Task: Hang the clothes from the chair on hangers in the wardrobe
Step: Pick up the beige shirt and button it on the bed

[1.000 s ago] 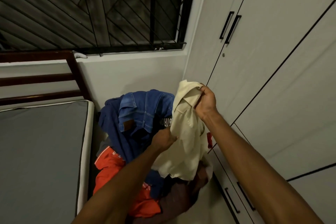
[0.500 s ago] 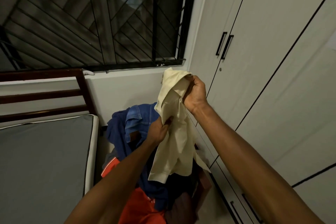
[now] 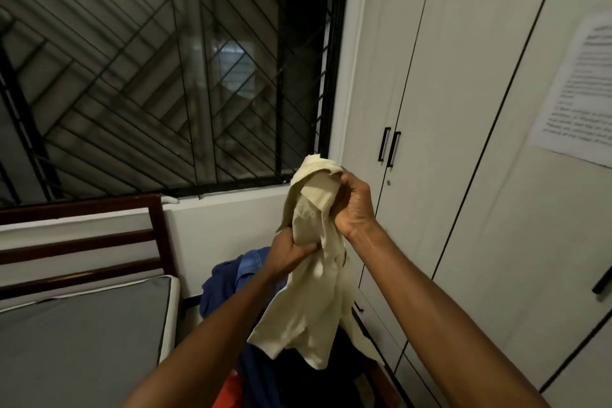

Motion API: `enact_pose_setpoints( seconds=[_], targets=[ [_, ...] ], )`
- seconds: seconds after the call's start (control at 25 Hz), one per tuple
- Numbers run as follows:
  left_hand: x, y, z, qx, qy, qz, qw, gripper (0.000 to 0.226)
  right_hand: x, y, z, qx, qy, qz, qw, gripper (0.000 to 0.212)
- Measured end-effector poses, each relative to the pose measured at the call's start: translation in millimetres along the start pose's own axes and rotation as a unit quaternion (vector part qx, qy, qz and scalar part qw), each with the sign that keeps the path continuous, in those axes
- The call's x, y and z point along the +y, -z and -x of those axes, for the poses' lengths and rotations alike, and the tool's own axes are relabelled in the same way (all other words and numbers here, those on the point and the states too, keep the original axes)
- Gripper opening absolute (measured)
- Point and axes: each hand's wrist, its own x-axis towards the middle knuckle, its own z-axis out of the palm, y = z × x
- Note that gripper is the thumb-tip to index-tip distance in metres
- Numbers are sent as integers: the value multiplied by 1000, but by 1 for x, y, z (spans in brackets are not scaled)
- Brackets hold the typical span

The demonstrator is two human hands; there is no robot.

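Two hands, one cream shirt, wardrobe shut

Both hands hold a single cream shirt [image 3: 311,291] in the air. The right hand [image 3: 352,205], higher and nearer the wardrobe [image 3: 463,175], has its fingers curled tight round the collar end; the left hand [image 3: 288,255] pinches the cloth just below. The shirt hangs long-axis downward from the fingers — over the pile of clothes [image 3: 231,278] (blue, orange and dark pieces; the count is unclear). No hanger shows, and the wardrobe's doors stand closed — two door handles [image 3: 389,149] lie right of the right hand.
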Motion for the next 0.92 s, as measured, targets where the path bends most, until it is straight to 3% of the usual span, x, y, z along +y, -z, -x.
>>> enact_pose_setpoints(
  seconds=[0.24, 0.36, 0.6, 0.72, 0.92],
  targets=[
    [78, 34, 19, -6, -57, 83, 995, 50, -26, -24, 37, -72, 59, 116, 989, 37],
    [118, 45, 39, -28, -43, 163, 985, 41, -38, -25, 59, -84, 76, 150, 982, 33],
    [188, 37, 114, -56, -91, 241, 965, 55, -68, -17, 132, -120, 105, 233, 959, 41],
    [213, 22, 157, -60, -82, 244, 965, 67, -83, -10, 180, -117, 132, 301, 937, 32],
    [234, 0, 223, -61, -52, 229, 970, 56, -79, 16, 248, -107, 151, 420, 889, 40]
  ],
)
